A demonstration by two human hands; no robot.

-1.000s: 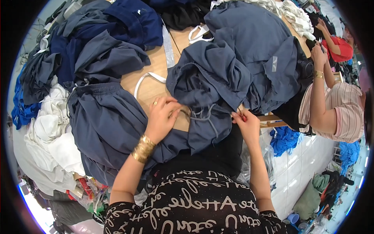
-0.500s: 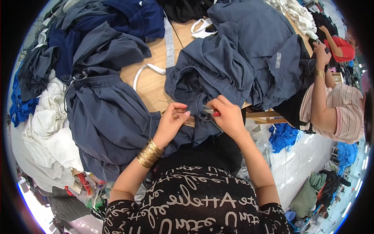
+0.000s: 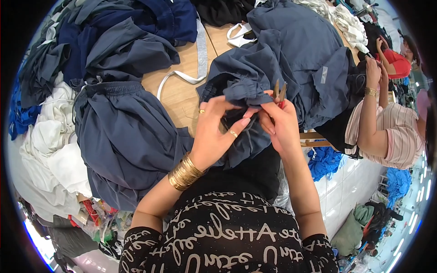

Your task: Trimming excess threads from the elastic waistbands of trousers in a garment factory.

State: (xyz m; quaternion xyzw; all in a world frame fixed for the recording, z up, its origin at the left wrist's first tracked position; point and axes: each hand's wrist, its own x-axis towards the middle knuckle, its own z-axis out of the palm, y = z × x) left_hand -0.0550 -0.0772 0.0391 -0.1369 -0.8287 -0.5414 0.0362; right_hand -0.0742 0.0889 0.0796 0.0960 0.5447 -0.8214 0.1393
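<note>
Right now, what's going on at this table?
A person holds a bunched slate-blue garment up over a wooden table. The left hand grips the gathered fabric, and the right hand holds small thread snips at the edge. More blue garments and white cloth are piled around. Another person works at the right.

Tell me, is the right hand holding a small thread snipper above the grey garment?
Yes, the right hand grips a small thread snipper, its two blades pointing up over the grey garment.
</note>
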